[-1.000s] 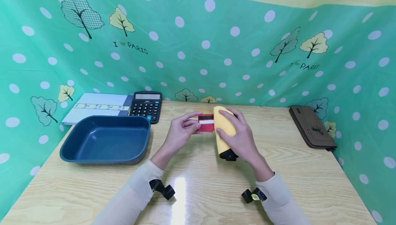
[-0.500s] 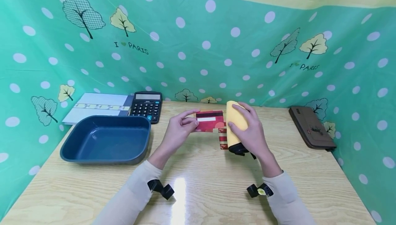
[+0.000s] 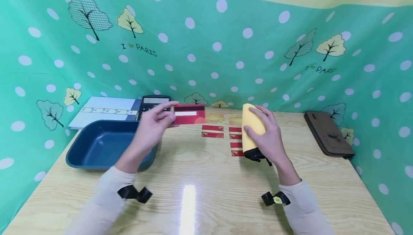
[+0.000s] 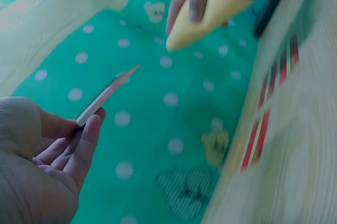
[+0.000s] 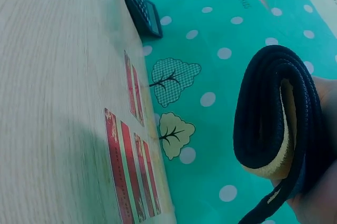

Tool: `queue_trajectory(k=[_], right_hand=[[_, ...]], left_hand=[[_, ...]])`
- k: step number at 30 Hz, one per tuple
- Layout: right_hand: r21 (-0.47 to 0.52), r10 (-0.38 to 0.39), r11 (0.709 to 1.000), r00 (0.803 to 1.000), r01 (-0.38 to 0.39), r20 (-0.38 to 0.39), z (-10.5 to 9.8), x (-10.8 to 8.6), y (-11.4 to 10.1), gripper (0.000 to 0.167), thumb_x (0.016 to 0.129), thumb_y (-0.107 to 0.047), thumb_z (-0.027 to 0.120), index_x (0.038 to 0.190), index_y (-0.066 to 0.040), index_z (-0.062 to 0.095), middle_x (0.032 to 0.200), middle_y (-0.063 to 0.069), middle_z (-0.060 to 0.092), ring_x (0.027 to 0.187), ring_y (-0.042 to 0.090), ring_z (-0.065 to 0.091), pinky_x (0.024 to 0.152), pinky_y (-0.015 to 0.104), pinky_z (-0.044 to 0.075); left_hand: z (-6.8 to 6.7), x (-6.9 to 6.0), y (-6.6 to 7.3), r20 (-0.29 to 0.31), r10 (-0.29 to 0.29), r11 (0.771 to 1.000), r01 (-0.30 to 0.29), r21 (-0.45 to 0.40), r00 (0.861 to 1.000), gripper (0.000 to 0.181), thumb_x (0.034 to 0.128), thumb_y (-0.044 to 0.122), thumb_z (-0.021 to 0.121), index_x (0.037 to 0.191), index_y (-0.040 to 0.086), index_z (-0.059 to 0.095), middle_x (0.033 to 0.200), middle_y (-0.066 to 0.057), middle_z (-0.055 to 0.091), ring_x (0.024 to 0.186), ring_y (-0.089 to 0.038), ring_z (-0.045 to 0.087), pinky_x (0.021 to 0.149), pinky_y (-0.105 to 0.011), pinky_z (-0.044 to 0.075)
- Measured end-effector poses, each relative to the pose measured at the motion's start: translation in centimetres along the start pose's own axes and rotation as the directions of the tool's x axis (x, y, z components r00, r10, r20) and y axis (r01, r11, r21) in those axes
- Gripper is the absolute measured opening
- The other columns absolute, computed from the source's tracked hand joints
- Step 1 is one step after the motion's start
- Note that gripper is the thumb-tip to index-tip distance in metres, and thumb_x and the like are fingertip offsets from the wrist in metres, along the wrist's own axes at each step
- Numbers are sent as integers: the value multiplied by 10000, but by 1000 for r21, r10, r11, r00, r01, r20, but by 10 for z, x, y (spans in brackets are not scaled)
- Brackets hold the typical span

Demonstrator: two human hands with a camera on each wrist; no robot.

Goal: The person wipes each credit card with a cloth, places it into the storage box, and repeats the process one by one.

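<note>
My left hand [image 3: 153, 122] pinches a red bank card [image 3: 190, 117] with a dark stripe and a white strip, raised above the table. The card is nearly edge-on in the left wrist view. In my right hand [image 3: 267, 131] is a thick yellow cloth roll [image 3: 247, 120]. Its black-edged, layered end [image 5: 271, 103] and a dangling strap show in the right wrist view. Under and beside the roll lie several red-striped cards [image 3: 212, 134], with pale gold ones [image 3: 215, 119] behind them. The roll covers part of some cards.
A deep blue basin [image 3: 80, 165] stands at the left, partly behind my left forearm. Beyond it are a white-and-blue folder [image 3: 103, 114] and a black calculator [image 3: 155, 100]. A brown zipped case [image 3: 327, 132] lies at the far right, near the polka-dot curtain [image 3: 213, 70].
My left hand has lifted the card up and left, toward the basin. My right hand, holding the roll, has shifted right, and more striped cards on the table have come into sight.
</note>
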State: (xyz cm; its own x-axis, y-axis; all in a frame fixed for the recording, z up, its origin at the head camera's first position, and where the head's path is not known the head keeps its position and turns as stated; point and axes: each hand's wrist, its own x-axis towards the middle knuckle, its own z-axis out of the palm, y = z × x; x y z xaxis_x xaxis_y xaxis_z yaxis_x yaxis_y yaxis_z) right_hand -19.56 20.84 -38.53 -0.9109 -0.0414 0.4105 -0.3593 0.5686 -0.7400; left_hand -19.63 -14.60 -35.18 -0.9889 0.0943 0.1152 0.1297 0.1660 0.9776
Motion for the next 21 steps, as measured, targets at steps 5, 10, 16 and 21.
queue_trajectory(k=[5,10,16,21], right_hand=[[5,9,1000,1000,-9,-4,0,1,-1,578,915,-161,788,1455,-248,600,1585,31,441,1255,299,535,849,249,471],[2,11,1000,1000,-11,-1,0,1,0,576,915,-161,788,1454,-240,601,1586,38,440,1287,308,520,867,284,469],[5,20,1000,1000,-20,3,-1,0,1,572,920,-174,783,1456,-246,598,1588,41,438,1352,326,491,894,317,472],[9,21,1000,1000,-21,9,-1,1,0,576,916,-166,785,1455,-249,599,1591,42,433,1362,327,486,900,338,476]], left_hand=[[-43,-11,-6,-44,-10,994,15,111,999,435,1078,179,549,1510,136,528,1301,-252,690,957,-11,743,884,-190,620],[-77,-23,-14,-76,-76,972,91,217,994,481,1089,251,525,1557,158,470,1384,-238,648,929,52,720,857,-103,587],[-114,-33,-28,-87,-135,951,154,268,987,524,1088,304,521,1581,154,428,1414,-216,630,935,81,702,845,-112,595],[-137,-38,-42,-26,-167,961,169,217,986,554,1077,258,555,1576,68,407,1236,43,695,978,32,713,880,-253,636]])
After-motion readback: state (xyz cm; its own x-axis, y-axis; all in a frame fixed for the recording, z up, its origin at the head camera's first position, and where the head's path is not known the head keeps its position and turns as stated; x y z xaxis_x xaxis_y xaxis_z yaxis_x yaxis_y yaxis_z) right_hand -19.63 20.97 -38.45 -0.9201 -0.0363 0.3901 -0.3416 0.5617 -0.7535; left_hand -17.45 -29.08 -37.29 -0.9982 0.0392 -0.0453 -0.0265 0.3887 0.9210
